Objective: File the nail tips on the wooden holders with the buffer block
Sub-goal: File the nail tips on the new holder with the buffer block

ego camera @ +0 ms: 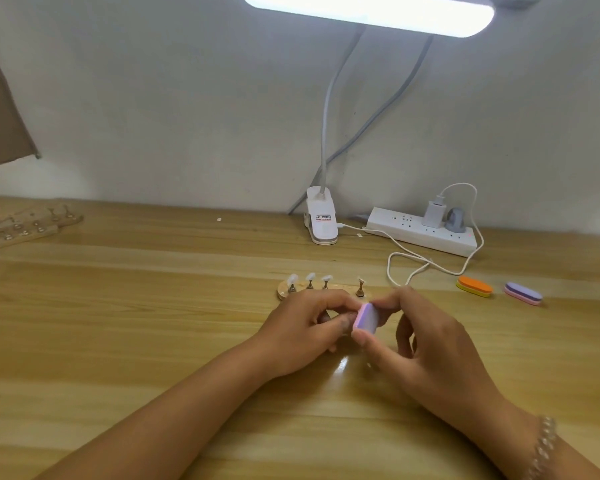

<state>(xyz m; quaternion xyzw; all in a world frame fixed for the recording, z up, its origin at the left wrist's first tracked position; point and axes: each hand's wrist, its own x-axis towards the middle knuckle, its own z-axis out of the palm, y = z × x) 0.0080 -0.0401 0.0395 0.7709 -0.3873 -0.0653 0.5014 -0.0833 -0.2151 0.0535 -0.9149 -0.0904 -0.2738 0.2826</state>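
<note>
Tabletop (118,341): pale wood planks that run from the near edge to the wall at the far edge.
Lamp (368,12): a lit white bar above the far edge, with its clamp base (321,220) lying at the middle of that edge.
Left hand (298,323): the forearm comes in from the near left corner. The fingers are curled in tight at mid-table and their tips meet the left face of the block. I cannot tell what they pinch, since it is hidden behind them.
Right hand (426,344): the forearm comes in from the near right corner, with a bead bracelet (544,445) on the wrist. The thumb and forefinger pinch the block at its two ends, and the other fingers are loosely bent below.
Power strip (420,235): white, at the far edge right of the clamp, with a charger plugged in.
Second holder (25,225): a wooden holder at the far left edge, well apart from the hands.
Wooden holder (303,292): an oval base just beyond the knuckles of both hands, with four small stands upright on it.
Spare blocks: an orange one (474,286) and a purple one (523,293) lie side by side towards the right edge.
Buffer block (367,318): pink and lilac, held on edge and tilted between the two hands, above the tabletop.
Nail tips (310,276): pale, one on top of each stand, and apart from the block.
</note>
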